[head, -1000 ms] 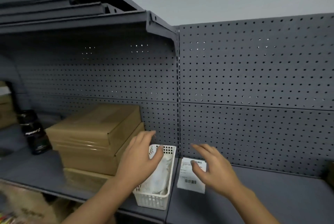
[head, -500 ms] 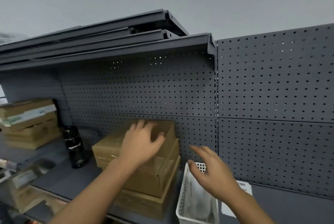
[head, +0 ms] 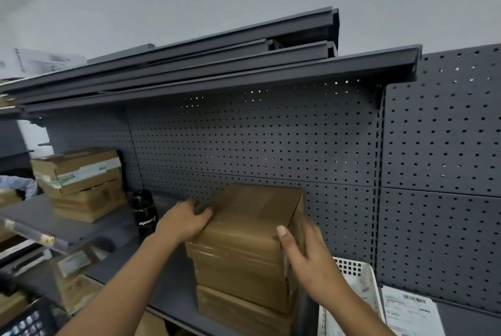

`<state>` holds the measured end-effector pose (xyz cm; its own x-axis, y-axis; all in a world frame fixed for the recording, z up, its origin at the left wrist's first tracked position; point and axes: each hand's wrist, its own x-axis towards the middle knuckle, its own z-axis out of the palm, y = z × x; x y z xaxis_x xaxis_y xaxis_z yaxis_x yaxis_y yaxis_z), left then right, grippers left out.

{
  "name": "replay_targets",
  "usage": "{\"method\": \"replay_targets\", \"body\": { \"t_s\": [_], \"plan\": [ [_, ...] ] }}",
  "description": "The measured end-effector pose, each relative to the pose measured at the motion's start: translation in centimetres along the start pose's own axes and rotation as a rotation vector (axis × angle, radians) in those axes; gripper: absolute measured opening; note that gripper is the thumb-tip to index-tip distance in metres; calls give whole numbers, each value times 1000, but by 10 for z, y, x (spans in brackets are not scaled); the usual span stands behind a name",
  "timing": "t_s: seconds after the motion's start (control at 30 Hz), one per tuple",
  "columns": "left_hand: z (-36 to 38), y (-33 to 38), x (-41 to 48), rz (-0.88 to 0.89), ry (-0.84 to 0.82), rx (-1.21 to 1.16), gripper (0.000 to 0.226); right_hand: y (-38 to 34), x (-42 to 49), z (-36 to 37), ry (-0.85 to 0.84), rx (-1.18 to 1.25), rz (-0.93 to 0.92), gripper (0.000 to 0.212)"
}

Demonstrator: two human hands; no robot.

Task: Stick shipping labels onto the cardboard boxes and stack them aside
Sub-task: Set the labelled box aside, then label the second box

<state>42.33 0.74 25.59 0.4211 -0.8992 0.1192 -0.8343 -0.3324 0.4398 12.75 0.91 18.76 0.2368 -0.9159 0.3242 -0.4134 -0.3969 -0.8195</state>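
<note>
Three brown cardboard boxes are stacked on the grey shelf [head: 168, 276]. My left hand [head: 184, 220] grips the left edge of the top cardboard box [head: 252, 216], thumb on its lid. On the opposite side my right hand [head: 303, 257] holds the box's right front corner, thumb up against the front face; its fingers are blurred. The middle box [head: 238, 278] and the bottom box [head: 238, 311] lie under it. A white shipping label [head: 409, 311] with barcodes lies flat on the shelf at the lower right.
A white plastic basket [head: 352, 268] stands between the stack and the label. A black bottle [head: 143, 213] stands left of the stack. Another pile of cardboard boxes [head: 81, 186] sits further left. An upper shelf [head: 244, 78] overhangs, with a pegboard wall behind.
Both hands moved left from the basket and label to the box stack. They now hold the top box on both sides. The view swung left and up.
</note>
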Motion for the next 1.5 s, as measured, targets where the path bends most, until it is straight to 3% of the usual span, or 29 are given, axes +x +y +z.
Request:
{"method": "replay_targets", "body": {
  "t_s": [0.17,0.23,0.4,0.63,0.8,1.0,1.17,1.37,1.5],
  "plan": [
    [11,-6,5,-2,-70,-148,75,2,14,14,13,106,-1,83],
    [15,-3,5,10,-92,-230,69,1,17,17,3,206,27,71],
    [24,0,3,-53,-62,-506,77,0,15,32,25,254,50,78],
    [37,10,-4,-17,-2,-601,76,1,5,19,83,346,120,91],
    [57,36,-26,39,2,-589,75,7,-19,-16,125,350,85,81],
    [78,81,-66,85,-23,-558,106,27,-51,-67,193,363,104,90],
    [100,127,-99,142,-9,-529,94,49,-74,-113,232,388,135,91],
    [122,181,-133,171,-19,-462,60,78,-106,-165,304,401,175,69],
    [143,214,-157,207,-41,-509,38,96,-127,-202,337,382,192,66]
  ]
}}
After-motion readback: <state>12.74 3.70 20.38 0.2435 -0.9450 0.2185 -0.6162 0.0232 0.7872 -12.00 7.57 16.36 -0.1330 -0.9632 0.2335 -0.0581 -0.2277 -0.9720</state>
